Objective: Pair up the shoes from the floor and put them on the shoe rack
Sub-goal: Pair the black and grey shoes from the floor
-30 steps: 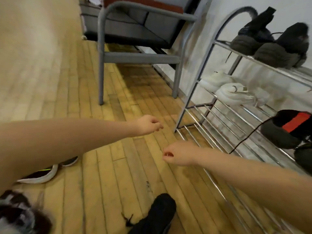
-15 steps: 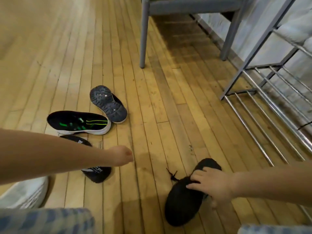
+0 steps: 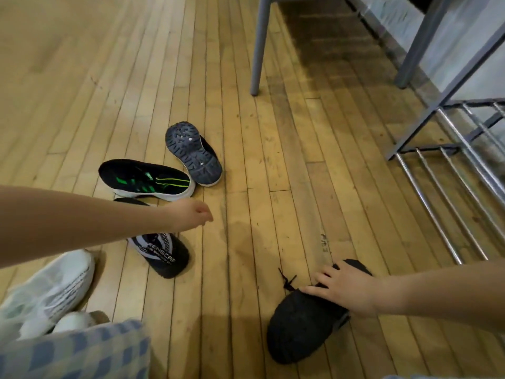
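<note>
A black lace-up shoe lies on the wooden floor at the lower right. My right hand lies over its heel end, with the fingers curled round the collar. Above the floor, my left hand hangs loosely curled and holds nothing. Beyond it a black shoe with green stripes rests on its side. A dark shoe lies sole up next to it. My left forearm partly hides a black and white shoe with lettering. The shoe rack shows its lowest bars at the right.
Grey chair legs stand on the floor at the top middle and near the rack. A white sneaker and my checked trouser leg fill the lower left corner. Bare floorboards lie between the shoes and the rack.
My view dropped from the rack to the floor. My right hand came down onto the black shoe and has stayed there. My left hand moved down over the shoes on the left.
</note>
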